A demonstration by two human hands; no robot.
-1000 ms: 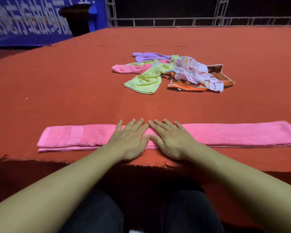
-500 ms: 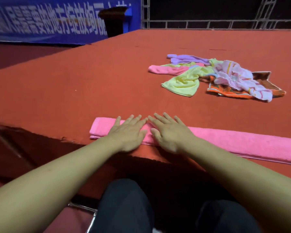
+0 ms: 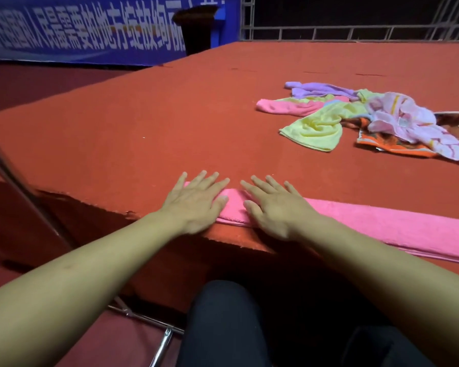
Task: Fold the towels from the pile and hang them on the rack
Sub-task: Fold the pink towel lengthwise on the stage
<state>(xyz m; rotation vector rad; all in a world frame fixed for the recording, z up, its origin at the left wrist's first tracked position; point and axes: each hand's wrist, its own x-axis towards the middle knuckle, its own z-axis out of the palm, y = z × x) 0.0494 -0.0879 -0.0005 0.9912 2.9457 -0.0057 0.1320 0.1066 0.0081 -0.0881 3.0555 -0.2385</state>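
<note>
A pink towel point(image 3: 382, 223), folded into a long narrow strip, lies along the near edge of the red table point(image 3: 170, 123). My left hand point(image 3: 196, 202) lies flat with straight fingers on the strip's left end. Beside it, my right hand point(image 3: 273, 205) presses flat on the strip, fingers spread. A pile of loose towels point(image 3: 355, 120) sits at the far right: purple, pink, yellow, an orange patterned one and a pale striped one. No rack shows clearly.
A metal pole point(image 3: 24, 186) slants at the left edge, and metal bars point(image 3: 149, 319) run below the table by my knees point(image 3: 223, 327). A blue banner point(image 3: 90, 30) and a dark bin point(image 3: 196, 27) stand behind; a metal railing point(image 3: 355, 30) runs along the back.
Both hands slid left along the pink strip, from its middle to its left end. The view swung left with them, so the pile now sits further right.
</note>
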